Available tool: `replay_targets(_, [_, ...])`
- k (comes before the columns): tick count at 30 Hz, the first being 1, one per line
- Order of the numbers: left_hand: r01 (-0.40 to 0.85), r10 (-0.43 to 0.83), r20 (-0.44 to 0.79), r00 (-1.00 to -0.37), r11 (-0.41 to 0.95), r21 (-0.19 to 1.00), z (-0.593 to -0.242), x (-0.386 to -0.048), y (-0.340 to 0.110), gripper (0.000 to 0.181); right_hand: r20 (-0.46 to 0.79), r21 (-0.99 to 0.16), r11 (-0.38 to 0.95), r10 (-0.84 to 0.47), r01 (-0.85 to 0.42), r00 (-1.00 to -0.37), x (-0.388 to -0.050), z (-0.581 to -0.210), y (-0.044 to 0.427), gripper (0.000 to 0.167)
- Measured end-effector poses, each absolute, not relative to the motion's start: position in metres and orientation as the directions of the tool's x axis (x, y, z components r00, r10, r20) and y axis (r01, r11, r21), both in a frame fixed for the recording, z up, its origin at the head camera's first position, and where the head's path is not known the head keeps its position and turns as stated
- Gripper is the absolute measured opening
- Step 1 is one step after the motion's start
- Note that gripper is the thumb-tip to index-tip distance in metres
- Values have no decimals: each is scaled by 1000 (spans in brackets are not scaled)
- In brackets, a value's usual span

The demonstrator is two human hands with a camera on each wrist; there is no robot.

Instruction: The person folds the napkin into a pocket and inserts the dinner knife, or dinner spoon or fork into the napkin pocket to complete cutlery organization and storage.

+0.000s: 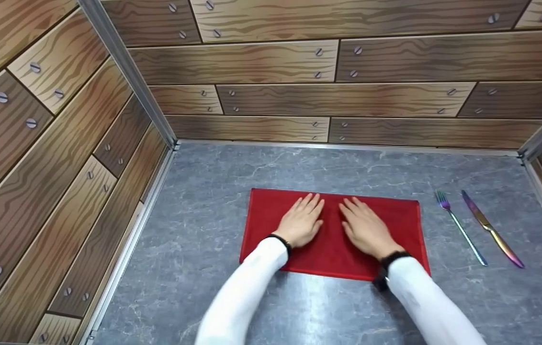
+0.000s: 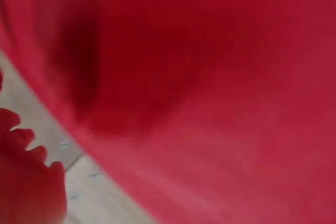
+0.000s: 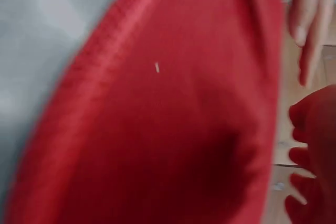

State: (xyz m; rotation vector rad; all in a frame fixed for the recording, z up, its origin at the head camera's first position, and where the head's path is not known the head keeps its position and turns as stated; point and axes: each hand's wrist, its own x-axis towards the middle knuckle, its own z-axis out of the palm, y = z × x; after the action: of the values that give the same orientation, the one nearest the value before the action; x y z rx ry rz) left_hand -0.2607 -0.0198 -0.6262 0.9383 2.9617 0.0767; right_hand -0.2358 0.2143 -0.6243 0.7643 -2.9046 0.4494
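Observation:
A red rectangular cloth (image 1: 331,256) lies spread flat on the grey marbled surface. My left hand (image 1: 300,221) rests palm down on its left half, fingers straight and pointing away from me. On the right half, my right hand (image 1: 366,229) lies in the same way, its fingers angled toward the middle. A narrow strip of cloth shows between the two hands. Red fabric (image 2: 220,150) fills most of the left wrist view, with fingers at the lower left. In the right wrist view the cloth's stitched hem (image 3: 89,93) curves close to the camera.
To the right of the cloth lie a rainbow-coloured fork (image 1: 462,230) and a matching knife (image 1: 490,230), side by side and apart. Wood-plank-patterned walls (image 1: 271,100) with metal edge strips enclose the surface at the back, left and right.

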Motion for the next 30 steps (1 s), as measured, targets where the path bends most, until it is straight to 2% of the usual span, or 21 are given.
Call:
replay_targets(7, [507,507,-122,-853,861,36,-649,-275,-15,66,85,-248,851,-457,-463,-885,-255,-642,208,59])
replay_targets(17, [440,437,-182,-881,898,30,-648,-289,-18,75,29,-240,859,-459,-452,-888,-268,-646,217,64])
replay_targets(23, [398,403,-184,-897,915,64,-646,-298,-23,91,43,-249,863,-445,-440,-895,-273,-655,223,64])
replay_targets(30, [335,346,-130,-929,937,98,-657,-294,-41,88,64,-274,861,-429,-429,-901,-265,-658,220,64])
